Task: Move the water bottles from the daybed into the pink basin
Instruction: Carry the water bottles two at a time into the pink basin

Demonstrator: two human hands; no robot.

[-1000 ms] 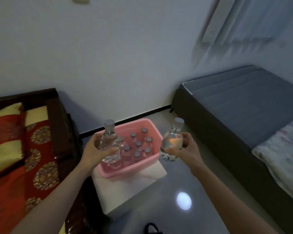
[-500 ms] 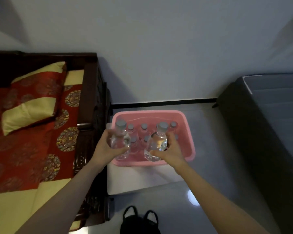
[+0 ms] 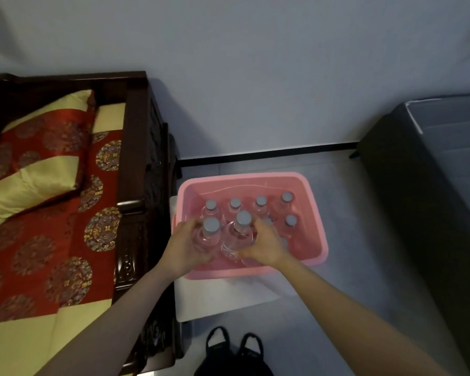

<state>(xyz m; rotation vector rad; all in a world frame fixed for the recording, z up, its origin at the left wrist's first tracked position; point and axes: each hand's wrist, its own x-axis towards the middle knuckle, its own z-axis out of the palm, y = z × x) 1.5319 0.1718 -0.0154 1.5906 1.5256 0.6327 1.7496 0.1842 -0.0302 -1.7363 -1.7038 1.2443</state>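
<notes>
The pink basin (image 3: pixel 314 210) sits on a white stand beside the daybed (image 3: pixel 65 240). Several clear water bottles with grey caps stand upright in its far half, such as one at the back right (image 3: pixel 286 198). My left hand (image 3: pixel 186 248) grips a bottle (image 3: pixel 210 234) at the basin's near left, low inside the rim. My right hand (image 3: pixel 265 244) grips a second bottle (image 3: pixel 239 234) right beside it. The two held bottles are upright and nearly touching. No bottles show on the daybed's visible part.
The daybed has a dark carved wooden arm (image 3: pixel 136 213), red patterned cushion and a red-and-yellow pillow (image 3: pixel 38 164). A dark grey bed (image 3: pixel 432 199) stands to the right. A black bag (image 3: pixel 234 356) lies on the floor near me. White stand (image 3: pixel 223 297) under the basin.
Both hands have moved the two bottles forward and down, from above the basin's near edge into the basin. My view has tilted further down.
</notes>
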